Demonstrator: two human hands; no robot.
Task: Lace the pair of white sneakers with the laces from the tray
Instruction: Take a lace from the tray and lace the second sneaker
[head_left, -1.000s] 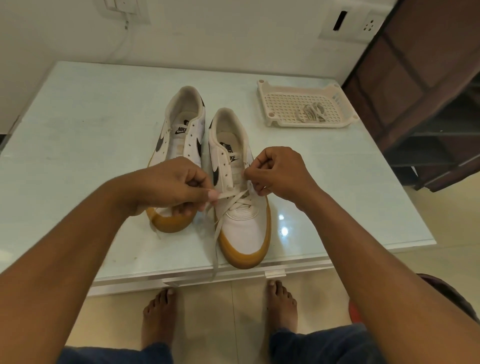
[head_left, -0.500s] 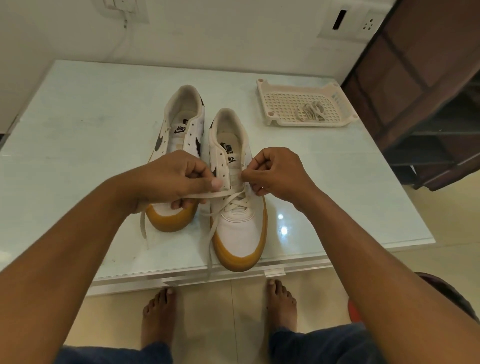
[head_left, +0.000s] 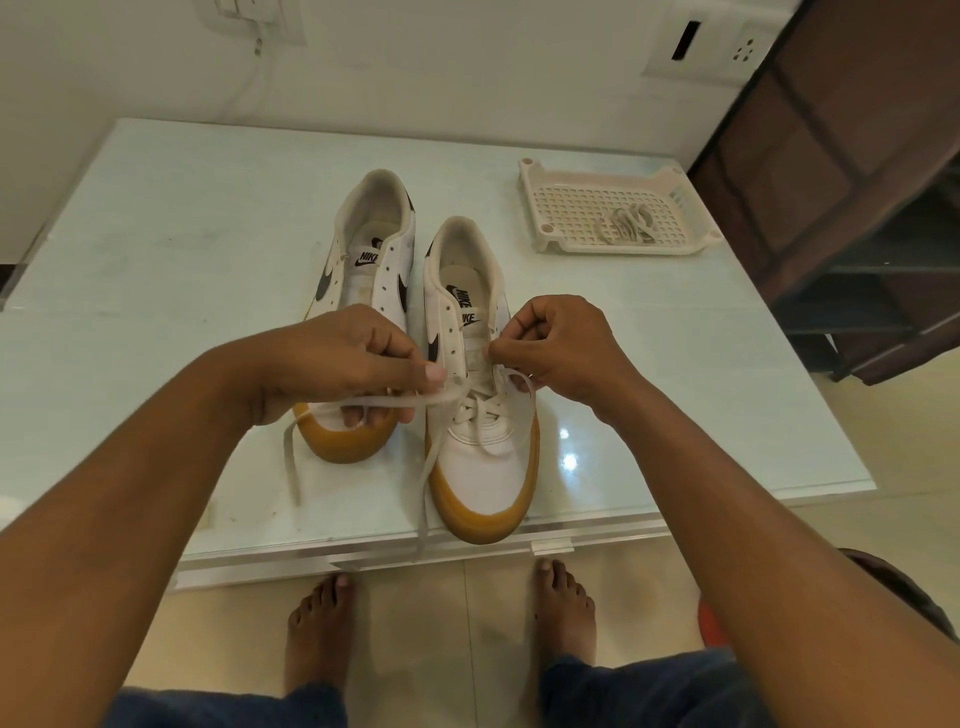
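- Left hand (head_left: 343, 364): fingers curled, thumb and forefinger pinching the lace (head_left: 384, 402), which is drawn taut across the underside of the hand from the eyelets.
- Right hand (head_left: 556, 348): fingers curled, tips pinched at the eyelet row. It appears to grip the same lace where a small loop shows just under its knuckles (the tip itself is hidden).
- Near sneaker (head_left: 483, 467): lies between the two hands, toe towards the wrists. Lower eyelets are crossed, upper ones are bare.
- Far sneaker (head_left: 374, 234): just beyond the left hand's knuckles, unlaced.
- Tray (head_left: 545, 228): well beyond the right hand, with the second lace (head_left: 626, 226) bundled in it.
- Judgement: the step in hand is threading the next eyelet. Keep the left strand flat and snug so the lower crossings do not slacken, and feed the tip squarely through the hole.
- Risk: one free end hangs past the table (head_left: 182, 234) edge below the left wrist and may drag unevenly. Check that both ends are of equal length before going on.
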